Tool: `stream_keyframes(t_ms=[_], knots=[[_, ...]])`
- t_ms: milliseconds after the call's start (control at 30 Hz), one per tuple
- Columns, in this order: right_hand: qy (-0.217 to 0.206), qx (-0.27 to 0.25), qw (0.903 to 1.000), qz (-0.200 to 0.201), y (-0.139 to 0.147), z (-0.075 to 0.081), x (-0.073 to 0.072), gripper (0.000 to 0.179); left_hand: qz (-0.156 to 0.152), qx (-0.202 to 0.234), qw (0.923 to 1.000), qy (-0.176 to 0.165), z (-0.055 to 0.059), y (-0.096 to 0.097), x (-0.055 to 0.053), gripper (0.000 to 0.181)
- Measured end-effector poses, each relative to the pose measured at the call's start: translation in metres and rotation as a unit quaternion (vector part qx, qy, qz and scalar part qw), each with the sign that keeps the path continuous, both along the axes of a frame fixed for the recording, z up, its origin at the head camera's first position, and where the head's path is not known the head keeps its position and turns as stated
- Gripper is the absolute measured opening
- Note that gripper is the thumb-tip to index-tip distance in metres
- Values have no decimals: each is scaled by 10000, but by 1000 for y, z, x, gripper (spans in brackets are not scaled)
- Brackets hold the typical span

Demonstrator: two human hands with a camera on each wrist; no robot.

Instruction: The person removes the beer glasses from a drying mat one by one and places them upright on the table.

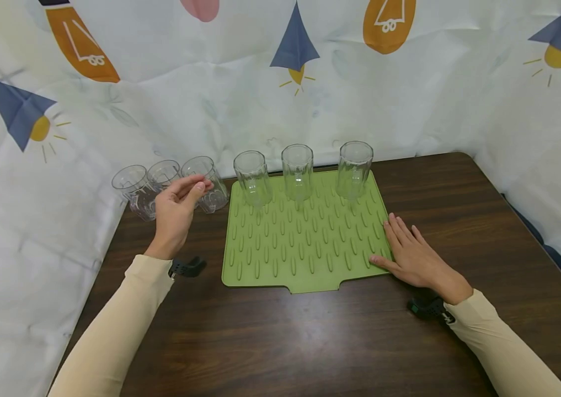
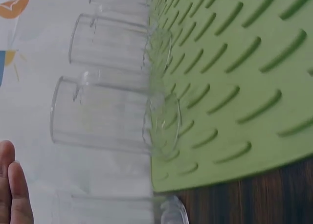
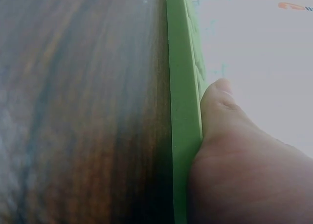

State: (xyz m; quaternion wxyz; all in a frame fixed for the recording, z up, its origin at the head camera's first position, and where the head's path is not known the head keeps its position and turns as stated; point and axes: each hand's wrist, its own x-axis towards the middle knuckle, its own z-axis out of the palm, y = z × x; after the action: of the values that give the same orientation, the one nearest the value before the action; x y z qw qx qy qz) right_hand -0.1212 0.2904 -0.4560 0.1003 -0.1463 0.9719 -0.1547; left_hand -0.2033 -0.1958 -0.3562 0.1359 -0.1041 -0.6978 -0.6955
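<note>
Three clear glass mugs stand along the back of a green ridged mat (image 1: 305, 275): a left one (image 1: 252, 179), a middle one (image 1: 297, 173) and a right one (image 1: 354, 171). Left of the mat, three more clear mugs stand close together on the table; the nearest to the mat (image 1: 213, 193) is partly behind my left hand (image 1: 175, 216). That hand is raised, its fingers extended and the thumb near them; the left wrist view shows fingertips (image 2: 18, 190) above a mug's side. My right hand (image 1: 416, 259) rests flat with spread fingers at the mat's right edge, thumb (image 3: 222, 106) over its border.
The dark wooden table (image 1: 260, 342) runs in front of the mat and to both sides. A white printed cloth (image 1: 240, 94) hangs right behind the mugs and along the left. At the mat's front edge is a short protruding lip (image 1: 315, 288).
</note>
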Motion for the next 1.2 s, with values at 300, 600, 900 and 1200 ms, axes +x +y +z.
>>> stream_keyframes(t_ms=[300,600,900,1200], knots=[[-7,-119,9999,1,1,-3,0,99,-368,-361,9986,-65,-2,33,-7,38],[15,-109,9999,12,0,-1,0,99,-641,-596,9961,-123,-5,61,-11,43],[-7,-76,10000,-30,0,-1,-1,98,-939,-671,9931,-226,-10,88,-16,37],[6,-56,10000,-45,-1,-1,-1,98,-1281,-558,9897,-317,-15,111,-19,34]])
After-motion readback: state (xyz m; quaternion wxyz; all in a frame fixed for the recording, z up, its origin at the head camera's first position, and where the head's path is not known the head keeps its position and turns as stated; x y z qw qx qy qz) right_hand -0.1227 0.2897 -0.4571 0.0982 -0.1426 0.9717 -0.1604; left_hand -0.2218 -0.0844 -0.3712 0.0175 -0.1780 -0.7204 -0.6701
